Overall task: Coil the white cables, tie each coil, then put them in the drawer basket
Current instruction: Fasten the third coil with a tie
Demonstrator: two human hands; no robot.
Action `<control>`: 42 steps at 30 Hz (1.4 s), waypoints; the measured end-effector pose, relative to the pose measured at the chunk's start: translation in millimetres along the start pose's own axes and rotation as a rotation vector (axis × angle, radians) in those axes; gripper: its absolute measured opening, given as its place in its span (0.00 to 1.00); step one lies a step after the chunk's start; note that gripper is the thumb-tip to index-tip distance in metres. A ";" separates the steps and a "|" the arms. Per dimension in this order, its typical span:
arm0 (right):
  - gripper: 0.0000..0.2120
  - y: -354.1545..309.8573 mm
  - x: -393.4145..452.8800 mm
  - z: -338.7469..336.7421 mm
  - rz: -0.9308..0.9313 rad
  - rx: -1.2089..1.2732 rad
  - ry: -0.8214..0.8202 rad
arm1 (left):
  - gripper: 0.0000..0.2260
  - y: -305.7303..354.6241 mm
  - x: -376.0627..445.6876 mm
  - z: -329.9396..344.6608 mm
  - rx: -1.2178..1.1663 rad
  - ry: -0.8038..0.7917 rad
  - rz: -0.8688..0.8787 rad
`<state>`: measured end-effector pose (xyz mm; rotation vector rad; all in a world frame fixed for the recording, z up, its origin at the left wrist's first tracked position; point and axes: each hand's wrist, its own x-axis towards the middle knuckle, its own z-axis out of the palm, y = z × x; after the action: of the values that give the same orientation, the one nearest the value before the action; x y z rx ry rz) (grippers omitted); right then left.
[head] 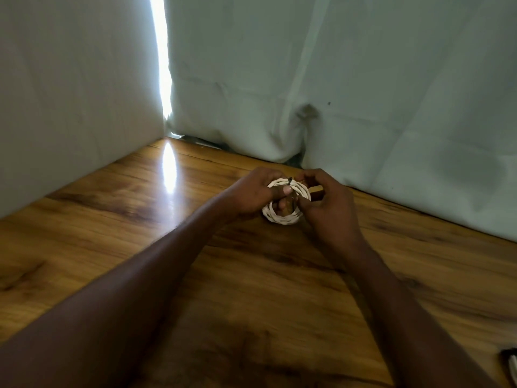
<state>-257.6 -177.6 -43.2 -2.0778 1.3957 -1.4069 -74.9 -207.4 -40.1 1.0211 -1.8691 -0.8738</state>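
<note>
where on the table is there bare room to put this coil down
Bare wood lies left of the left hand, toward the white sheet, and near, between the forearms. It is crowded where the hands hold the coil, and something white sits at the near right edge.

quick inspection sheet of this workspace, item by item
surface: wooden table, glossy, with a bright streak of light reflected on its far left part.
job's things: white cable coil wound into a small ring, held just above the table; a dark tie sits at its top. drawer basket: nothing seen.
clutter: a small white and dark object at the lower right edge, cut off by the frame, too little shown to identify.
grippers: left hand grips the coil, thumb across it; right hand pinches at the coil's top right.
cables: only the one coil; loose cables, nothing seen.
surroundings: pale cloth backdrop with a lit gap.
</note>
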 end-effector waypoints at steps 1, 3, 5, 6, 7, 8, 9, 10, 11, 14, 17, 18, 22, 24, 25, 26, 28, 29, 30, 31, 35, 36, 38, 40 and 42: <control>0.16 0.4 -0.3 -0.9 0.009 0.002 0.005 | 0.11 3.5 -1.9 1.2 -0.055 -0.023 -0.012; 0.16 2.6 -0.8 -1.8 0.012 -0.021 0.010 | 0.15 7.8 -3.9 5.5 -0.130 -0.020 -0.041; 0.15 4.0 -0.8 -2.0 -0.025 -0.080 0.012 | 0.18 5.4 -1.5 10.4 -0.231 -0.011 -0.084; 0.14 3.7 -0.5 -1.9 -0.059 -0.132 0.012 | 0.19 3.4 -0.6 11.7 -0.282 -0.009 -0.099; 0.13 3.1 -0.6 -1.4 -0.096 -0.186 0.011 | 0.19 1.0 0.1 12.4 -0.304 -0.003 -0.110; 0.12 2.1 -0.5 -1.4 -0.128 -0.234 0.011 | 0.21 0.5 0.4 12.9 -0.318 0.001 -0.114; 0.11 1.7 0.2 -1.3 -0.154 -0.265 0.010 | 0.22 1.2 0.3 13.0 -0.304 0.005 -0.113; 0.11 1.3 0.8 -1.5 -0.185 -0.287 0.013 | 0.24 3.8 0.1 13.8 -0.279 0.018 -0.113; 0.10 1.3 1.3 -1.7 -0.226 -0.306 0.017 | 0.26 6.0 0.2 14.8 -0.239 0.052 -0.115; 0.09 3.8 2.3 -0.9 -0.315 -0.360 0.007 | 0.26 6.7 2.4 19.6 -0.190 0.189 -0.133; 0.09 6.3 3.5 2.3 -0.308 -0.336 0.032 | 0.21 2.5 4.4 24.7 -0.209 0.262 -0.121; 0.09 6.0 3.3 3.7 -0.302 -0.306 0.071 | 0.19 3.5 4.3 26.5 -0.215 0.286 -0.103; 0.08 -0.7 1.5 9.3 -0.300 -0.174 0.215 | 0.13 8.9 2.6 30.2 -0.163 0.387 0.021; 0.07 -3.7 0.5 12.5 -0.261 -0.075 0.240 | 0.11 8.8 1.3 31.5 -0.054 0.410 0.067; 0.07 -5.0 0.1 13.7 -0.223 -0.007 0.255 | 0.10 8.6 0.2 31.9 0.000 0.419 0.089; 0.06 -7.0 -0.5 14.9 -0.185 0.054 0.273 | 0.10 7.9 -1.0 32.0 0.045 0.425 0.115; 0.06 -10.6 -1.9 15.9 -0.114 0.150 0.308 | 0.09 6.7 -2.4 32.3 0.087 0.409 0.152; 0.05 -11.5 -1.9 15.3 -0.071 0.195 0.324 | 0.09 6.5 -2.3 32.2 0.088 0.391 0.157; 0.05 -11.5 -1.0 14.4 -0.015 0.232 0.342 | 0.10 6.0 -1.5 32.2 0.097 0.369 0.162; 0.04 -9.7 0.2 13.6 0.045 0.260 0.356 | 0.10 5.5 -0.9 32.6 0.119 0.348 0.173; 0.04 -0.1 6.3 9.2 0.278 0.384 0.357 | 0.10 8.4 -2.0 37.9 0.128 0.284 0.190; 0.03 0.4 7.4 7.8 0.327 0.424 0.360 | 0.10 8.8 -2.7 39.4 0.116 0.272 0.189; 0.03 0.8 8.5 5.3 0.377 0.446 0.365 | 0.09 9.1 -3.6 41.6 0.098 0.235 0.168; 0.03 2.6 9.4 5.8 0.373 0.392 0.337 | 0.09 10.0 -4.6 42.4 0.101 0.191 0.141; 0.03 3.8 9.9 8.0 0.358 0.329 0.288 | 0.10 11.6 -6.3 41.9 0.152 0.158 0.138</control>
<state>-252.5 -189.8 -44.1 -1.3861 1.4320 -1.6840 -113.5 -189.1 -50.2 1.0085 -1.8674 -0.5611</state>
